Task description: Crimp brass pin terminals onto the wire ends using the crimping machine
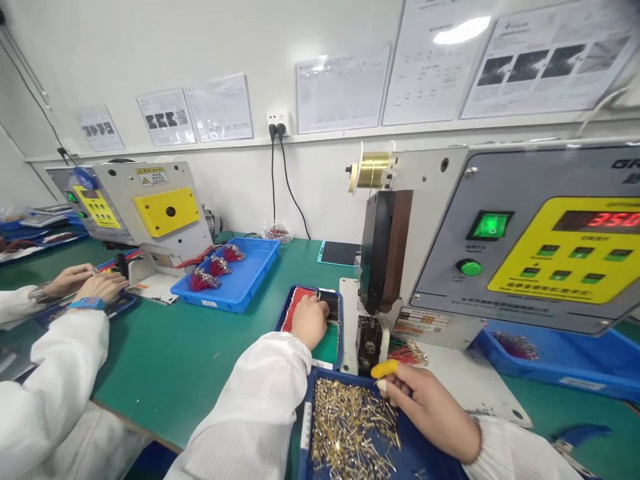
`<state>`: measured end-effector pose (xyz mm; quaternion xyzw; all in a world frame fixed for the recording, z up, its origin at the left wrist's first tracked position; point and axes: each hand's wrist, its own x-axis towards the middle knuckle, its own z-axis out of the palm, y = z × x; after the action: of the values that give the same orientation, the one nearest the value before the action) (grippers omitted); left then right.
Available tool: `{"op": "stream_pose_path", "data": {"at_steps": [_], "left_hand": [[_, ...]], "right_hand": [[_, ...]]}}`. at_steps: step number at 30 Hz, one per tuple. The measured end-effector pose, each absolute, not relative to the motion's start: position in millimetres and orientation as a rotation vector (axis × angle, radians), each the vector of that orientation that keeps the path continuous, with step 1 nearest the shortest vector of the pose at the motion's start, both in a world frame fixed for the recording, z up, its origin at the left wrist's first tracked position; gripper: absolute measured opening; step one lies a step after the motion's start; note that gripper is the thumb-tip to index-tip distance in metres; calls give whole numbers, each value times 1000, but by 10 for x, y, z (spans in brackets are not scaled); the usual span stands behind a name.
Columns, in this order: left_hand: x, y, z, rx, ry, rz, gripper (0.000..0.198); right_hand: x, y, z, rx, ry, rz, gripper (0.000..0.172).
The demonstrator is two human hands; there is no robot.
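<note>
My left hand (309, 321) reaches into a small blue tray with its fingers curled down onto the wires; its fingertips are partly hidden. Red wires (296, 301) lie on the left of that tray and black wires (330, 305) at its upper right. My right hand (431, 408), with yellow and whitish finger covers, is pinched closed beside the machine's black crimping head (369, 345). What it holds is too small to make out. Below it, a dark blue tray (425, 460) contains a heap of gold-coloured metal pins (350, 427). Red wires with metal ends (407, 352) lie behind my right hand.
A press machine (450, 267) with a lit display stands ahead on the right. Blue trays (263, 267) with bundled wires sit to either side. Blue-handled pliers (583, 435) lie at lower right. A co-worker's hands (100, 288) work at another machine (165, 207) on the left.
</note>
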<state>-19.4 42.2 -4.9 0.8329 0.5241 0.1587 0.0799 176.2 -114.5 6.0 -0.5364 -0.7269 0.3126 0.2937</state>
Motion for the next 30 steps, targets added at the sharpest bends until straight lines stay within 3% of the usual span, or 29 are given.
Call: {"op": "stream_pose_path", "data": {"at_steps": [8,13,20,30], "left_hand": [[-208,439,-71,2470,1557,515,24],[-202,456,-88,2485,1564,516,25],[-191,552,-86,2495,1546,482,22],[-160,561,-8,2564,1543,435,24]], "right_hand": [[1722,-830,709,-1274,-1905,1390,16],[1894,-624,815,-1269,-1686,1564,30],[1987,-532,438,-1249,-1357,1317,34],[1935,-490,411,-1227,-1348,1125,29]]}}
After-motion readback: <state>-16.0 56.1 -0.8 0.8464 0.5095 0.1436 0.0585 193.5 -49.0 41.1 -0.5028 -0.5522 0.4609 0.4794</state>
